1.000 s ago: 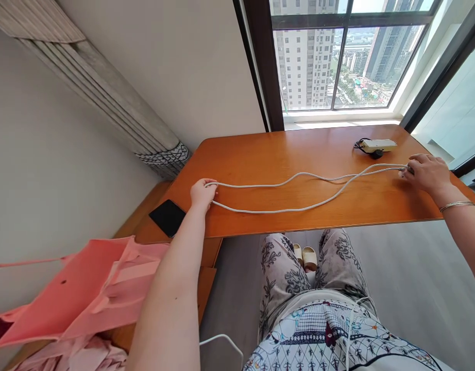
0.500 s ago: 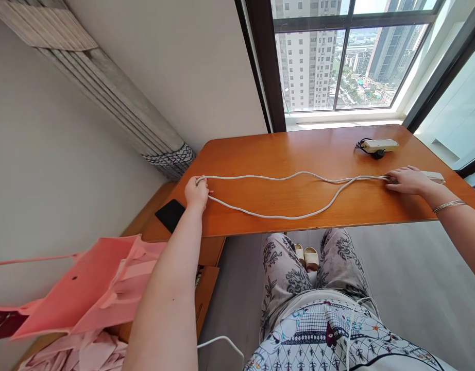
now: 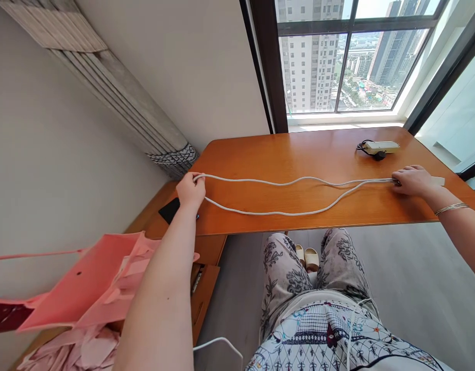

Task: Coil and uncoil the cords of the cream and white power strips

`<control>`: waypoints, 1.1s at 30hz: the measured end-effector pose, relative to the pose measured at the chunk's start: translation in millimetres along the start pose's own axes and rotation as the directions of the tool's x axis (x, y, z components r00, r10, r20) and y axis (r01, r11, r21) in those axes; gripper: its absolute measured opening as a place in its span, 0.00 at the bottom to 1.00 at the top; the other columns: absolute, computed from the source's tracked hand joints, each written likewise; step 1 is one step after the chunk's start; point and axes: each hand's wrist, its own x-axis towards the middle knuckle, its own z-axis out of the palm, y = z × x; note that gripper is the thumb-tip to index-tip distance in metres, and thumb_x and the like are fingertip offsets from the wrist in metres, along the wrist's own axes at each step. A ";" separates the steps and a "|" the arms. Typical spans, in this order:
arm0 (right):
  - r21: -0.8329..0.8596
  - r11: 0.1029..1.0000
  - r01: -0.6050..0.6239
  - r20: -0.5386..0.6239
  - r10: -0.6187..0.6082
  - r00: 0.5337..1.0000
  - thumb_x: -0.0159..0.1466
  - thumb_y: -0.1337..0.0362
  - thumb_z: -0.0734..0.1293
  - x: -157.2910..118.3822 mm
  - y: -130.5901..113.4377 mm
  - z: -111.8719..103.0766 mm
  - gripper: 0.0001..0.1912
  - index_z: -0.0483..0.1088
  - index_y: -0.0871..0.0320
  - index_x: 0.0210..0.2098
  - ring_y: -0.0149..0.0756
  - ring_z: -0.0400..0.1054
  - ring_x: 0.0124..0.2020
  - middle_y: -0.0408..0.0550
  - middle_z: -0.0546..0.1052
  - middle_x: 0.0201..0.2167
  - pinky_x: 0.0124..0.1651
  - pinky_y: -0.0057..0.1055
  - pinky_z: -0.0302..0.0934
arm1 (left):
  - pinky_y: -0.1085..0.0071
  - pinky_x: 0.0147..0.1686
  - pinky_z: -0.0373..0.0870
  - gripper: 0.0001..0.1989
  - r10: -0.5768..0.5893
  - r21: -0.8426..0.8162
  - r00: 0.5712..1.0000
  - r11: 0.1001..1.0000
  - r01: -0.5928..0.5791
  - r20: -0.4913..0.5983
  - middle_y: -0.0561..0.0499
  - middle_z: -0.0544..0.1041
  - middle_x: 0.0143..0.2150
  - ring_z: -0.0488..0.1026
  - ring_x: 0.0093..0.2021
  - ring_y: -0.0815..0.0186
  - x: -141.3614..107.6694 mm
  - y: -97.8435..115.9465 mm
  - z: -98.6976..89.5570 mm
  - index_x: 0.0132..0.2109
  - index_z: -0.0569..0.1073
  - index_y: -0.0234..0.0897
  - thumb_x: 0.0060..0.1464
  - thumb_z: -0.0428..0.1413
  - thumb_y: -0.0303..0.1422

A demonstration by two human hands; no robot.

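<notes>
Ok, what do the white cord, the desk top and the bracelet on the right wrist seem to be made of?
White cord: probably flexible plastic or rubber sheathing, fairly matte, judging by its smooth, even curves.
Desk top: looks like varnished wood or veneer, given its orange-brown colour and soft sheen.
Bracelet: likely polished metal, from its bright, shiny bands.

The cord (image 3: pixel 291 214) in my left hand (image 3: pixel 191 191) is smooth, matt plastic — the desk (image 3: pixel 299 154) beneath it, glossy wood. Behind my right hand (image 3: pixel 411 180), a shiny metal bracelet (image 3: pixel 452 207) — well short of my left, crumpled matt cloth (image 3: pixel 83 351).
</notes>
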 end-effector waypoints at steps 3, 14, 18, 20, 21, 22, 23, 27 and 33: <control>-0.073 0.992 -0.104 -0.177 0.089 0.980 0.67 0.61 0.59 -5.0 11.2 3.1 0.13 0.74 0.60 0.38 0.47 0.68 0.46 0.61 0.79 0.45 0.48 0.41 0.51 | 0.60 0.52 0.73 0.10 0.171 0.254 0.985 0.952 -0.174 0.032 0.40 0.80 0.50 0.77 0.52 0.51 -2.9 -2.2 -12.4 0.45 0.77 0.36 0.61 0.53 0.33; -0.133 0.958 -0.255 -0.414 0.180 0.892 0.71 0.64 0.54 -13.5 48.0 -0.1 0.19 0.76 0.63 0.43 0.56 0.67 0.49 0.70 0.79 0.46 0.43 0.43 0.45 | 0.53 0.49 0.75 0.14 -0.030 0.473 0.993 0.881 -0.027 0.112 0.38 0.80 0.52 0.78 0.52 0.47 12.4 13.0 -17.7 0.50 0.78 0.37 0.62 0.52 0.33; -0.096 0.960 -0.264 -0.321 0.221 0.921 0.71 0.65 0.53 -16.4 38.6 2.9 0.21 0.76 0.63 0.47 0.58 0.66 0.51 0.71 0.78 0.49 0.46 0.45 0.47 | 0.51 0.47 0.76 0.11 -0.085 0.478 0.973 0.878 -0.030 0.216 0.39 0.82 0.43 0.79 0.49 0.45 17.8 9.6 -7.4 0.44 0.79 0.38 0.58 0.57 0.37; -0.076 0.963 -0.258 -0.272 0.229 0.935 0.70 0.65 0.54 -15.1 33.1 4.4 0.19 0.76 0.61 0.46 0.57 0.66 0.50 0.69 0.79 0.48 0.47 0.45 0.48 | 0.49 0.47 0.76 0.10 -0.062 0.479 0.970 0.876 -0.059 0.233 0.38 0.83 0.43 0.79 0.49 0.42 19.7 7.2 -0.5 0.41 0.80 0.38 0.56 0.58 0.37; -0.068 0.966 -0.250 -0.252 0.226 0.941 0.69 0.66 0.55 -13.7 30.9 5.2 0.18 0.76 0.61 0.45 0.57 0.67 0.50 0.69 0.79 0.48 0.48 0.45 0.49 | 0.49 0.47 0.76 0.10 -0.045 0.477 0.971 0.876 -0.075 0.237 0.37 0.83 0.43 0.79 0.50 0.41 20.6 6.2 3.2 0.40 0.80 0.38 0.56 0.58 0.37; -0.063 0.969 -0.241 -0.233 0.220 0.947 0.69 0.66 0.55 -12.0 29.0 6.1 0.18 0.76 0.61 0.44 0.56 0.67 0.49 0.69 0.79 0.47 0.48 0.45 0.49 | 0.50 0.46 0.77 0.09 -0.034 0.473 0.970 0.877 -0.087 0.241 0.37 0.83 0.43 0.79 0.50 0.41 21.4 5.4 6.8 0.40 0.80 0.39 0.55 0.59 0.38; -0.064 0.971 -0.229 -0.215 0.211 0.954 0.69 0.66 0.55 -10.0 27.5 7.2 0.18 0.76 0.61 0.43 0.56 0.68 0.48 0.69 0.79 0.47 0.49 0.45 0.49 | 0.50 0.46 0.77 0.09 -0.034 0.471 0.967 0.878 -0.091 0.251 0.36 0.83 0.43 0.79 0.50 0.40 22.2 5.0 10.2 0.39 0.80 0.39 0.54 0.59 0.38; -0.108 0.976 -0.192 -0.147 0.175 0.974 0.71 0.67 0.51 -1.3 23.7 15.1 0.22 0.75 0.61 0.42 0.53 0.69 0.50 0.68 0.79 0.48 0.54 0.47 0.49 | 0.51 0.44 0.77 0.13 -0.105 0.458 0.952 0.888 -0.040 0.288 0.36 0.83 0.44 0.79 0.51 0.39 24.6 7.1 19.9 0.37 0.80 0.40 0.53 0.61 0.44; -0.012 0.973 -0.228 -0.118 0.225 0.967 0.72 0.68 0.48 8.1 19.8 27.4 0.24 0.74 0.64 0.49 0.56 0.66 0.59 0.73 0.77 0.54 0.59 0.49 0.51 | 0.56 0.45 0.76 0.15 -0.104 0.346 0.941 0.938 -0.015 0.322 0.39 0.84 0.42 0.79 0.50 0.43 28.0 8.6 27.9 0.36 0.79 0.40 0.46 0.67 0.45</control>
